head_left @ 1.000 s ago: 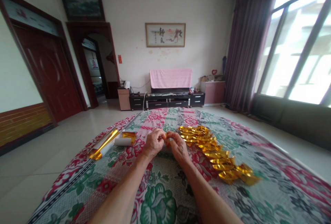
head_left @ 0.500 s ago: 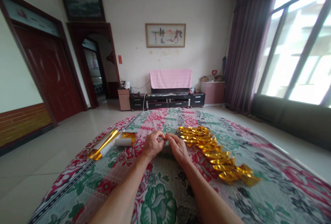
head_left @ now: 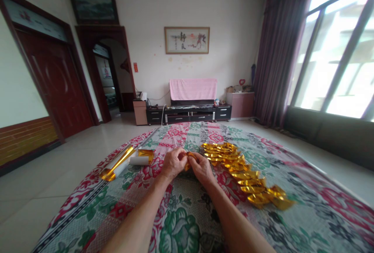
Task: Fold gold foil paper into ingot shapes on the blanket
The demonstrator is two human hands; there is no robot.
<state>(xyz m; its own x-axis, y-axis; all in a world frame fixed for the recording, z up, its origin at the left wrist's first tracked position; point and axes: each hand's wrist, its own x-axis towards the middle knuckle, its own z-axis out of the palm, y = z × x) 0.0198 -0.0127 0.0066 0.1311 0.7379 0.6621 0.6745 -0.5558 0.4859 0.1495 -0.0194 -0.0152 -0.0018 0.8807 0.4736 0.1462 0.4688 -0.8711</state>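
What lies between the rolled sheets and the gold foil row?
The head view shows the left hand, right hand and the gold piece they hold, over patterned cloth.

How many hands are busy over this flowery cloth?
2: the left hand, left of a small gold piece, and the right hand, right of it; both pinch it. No others show.

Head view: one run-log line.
left hand: pinches gold foil piece | right hand: pinches same piece | right: folded gold foil pieces | left: curled gold-white sheets
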